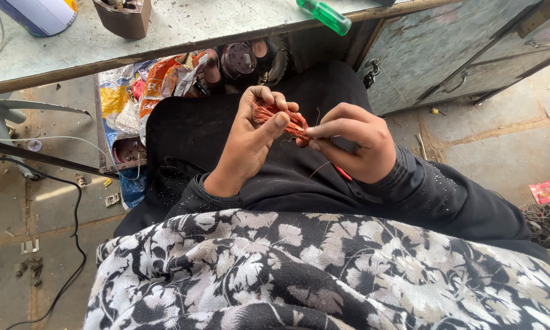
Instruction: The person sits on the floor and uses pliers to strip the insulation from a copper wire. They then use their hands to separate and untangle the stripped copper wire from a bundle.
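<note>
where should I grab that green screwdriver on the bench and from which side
Probably by the green handle of the screwdriver: it juts past the near edge of the bench, thick and free of clutter. Come from below right, along its slant. Its shaft is out of view.

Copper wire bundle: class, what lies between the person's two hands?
In the head view, the copper wire bundle spans the gap, held by the left hand and pinched by the right hand.

Soft, even daylight — faint shadows, no glare — sharp throughout, with slight wide-angle bending at the edges.
</note>
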